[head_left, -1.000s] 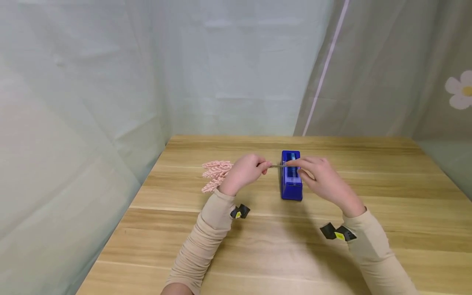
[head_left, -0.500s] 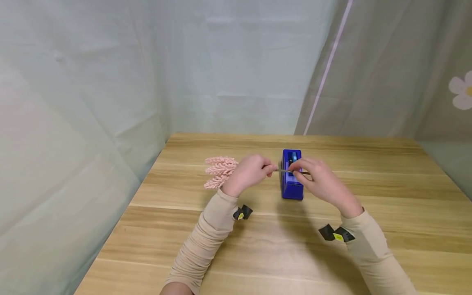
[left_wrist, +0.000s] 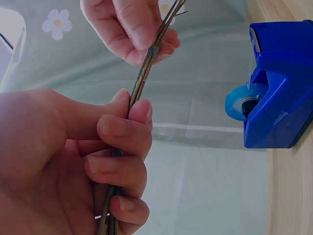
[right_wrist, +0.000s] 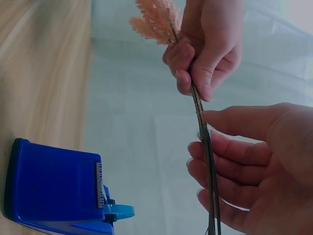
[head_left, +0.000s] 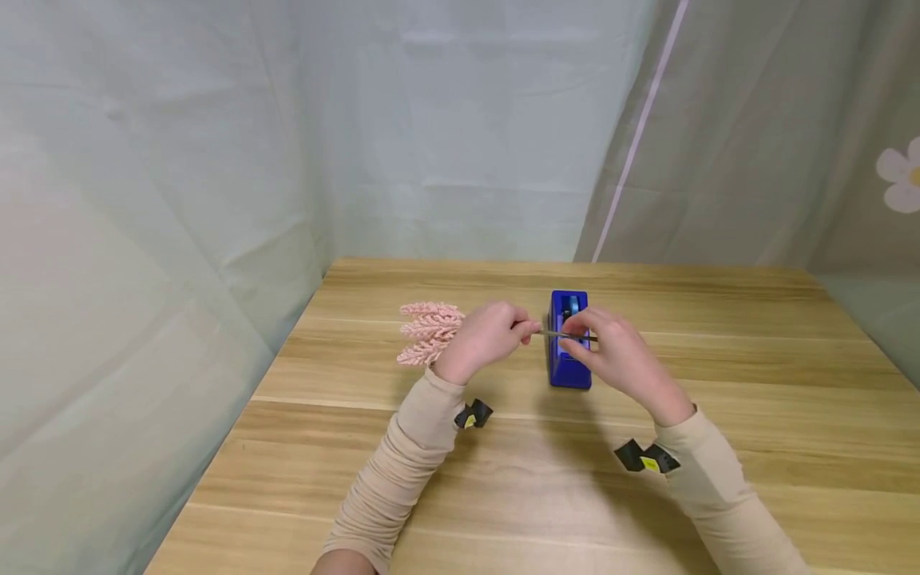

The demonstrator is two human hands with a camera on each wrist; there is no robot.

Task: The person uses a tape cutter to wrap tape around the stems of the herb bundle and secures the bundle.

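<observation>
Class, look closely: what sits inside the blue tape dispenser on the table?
A blue tape roll shows inside the tape dispenser, with the toothed cutter at one end. The roll's far side is hidden by the casing.

Wooden table (head_left: pixel 755 415) spanned lower frame. Pale green curtain (head_left: pixel 180 160) hung from 9 to 12 o'clock. Grey curtain (head_left: pixel 776 136) hung at 2 o'clock, white daisy print (head_left: pixel 900 176) at 3 o'clock.

Left hand (left_wrist: pixel 73 161) wraps the bundled stems (left_wrist: pixel 139 85), thumb and curled fingers clamped on them. Right hand (left_wrist: pixel 129 27) pinches the same stems just beyond that grip, at a bluish tape band. Blue tape dispenser (left_wrist: pixel 281 83) sits on the wooden table (left_wrist: pixel 293 196), well apart from both grips
</observation>
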